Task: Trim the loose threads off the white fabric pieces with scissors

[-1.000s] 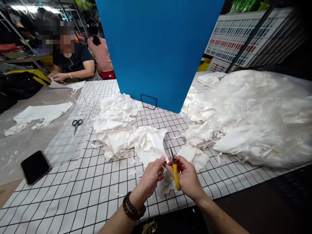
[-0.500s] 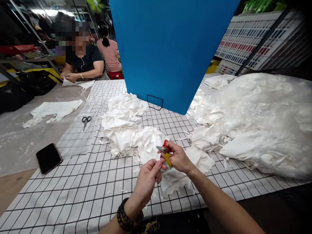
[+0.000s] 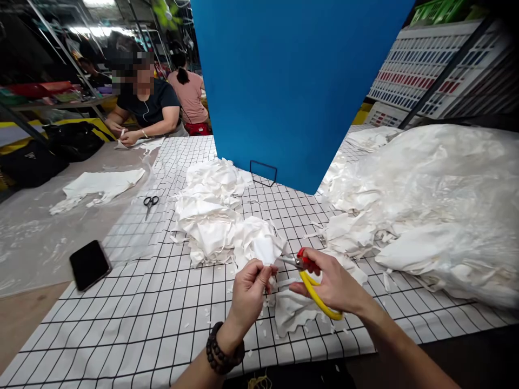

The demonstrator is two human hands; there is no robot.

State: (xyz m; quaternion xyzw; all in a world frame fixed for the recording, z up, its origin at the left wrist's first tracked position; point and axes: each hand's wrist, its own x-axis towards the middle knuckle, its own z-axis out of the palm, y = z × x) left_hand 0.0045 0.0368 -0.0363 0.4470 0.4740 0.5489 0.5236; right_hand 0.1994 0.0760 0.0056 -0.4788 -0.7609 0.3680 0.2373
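Note:
My left hand (image 3: 250, 290) pinches the edge of a white fabric piece (image 3: 292, 313) that lies on the black-grid table cover (image 3: 133, 324). My right hand (image 3: 333, 282) grips yellow-handled thread snips (image 3: 310, 281) with a red pivot, blades pointing left toward my left fingers and open. A dark bead bracelet (image 3: 224, 354) circles my left wrist. Small white scraps lie under both hands.
A heap of white fabric pieces (image 3: 214, 216) lies ahead, a bigger heap under clear plastic (image 3: 438, 200) at right. A blue board (image 3: 292, 81) stands behind. Black scissors (image 3: 150, 203) and a phone (image 3: 90, 264) lie at left. A seated person (image 3: 146, 108) works at the far left.
My right hand has dropped and shifted right, turning the snips so the yellow handle shows below the palm. The left hand stays pinched on the fabric edge. The view has panned slightly.

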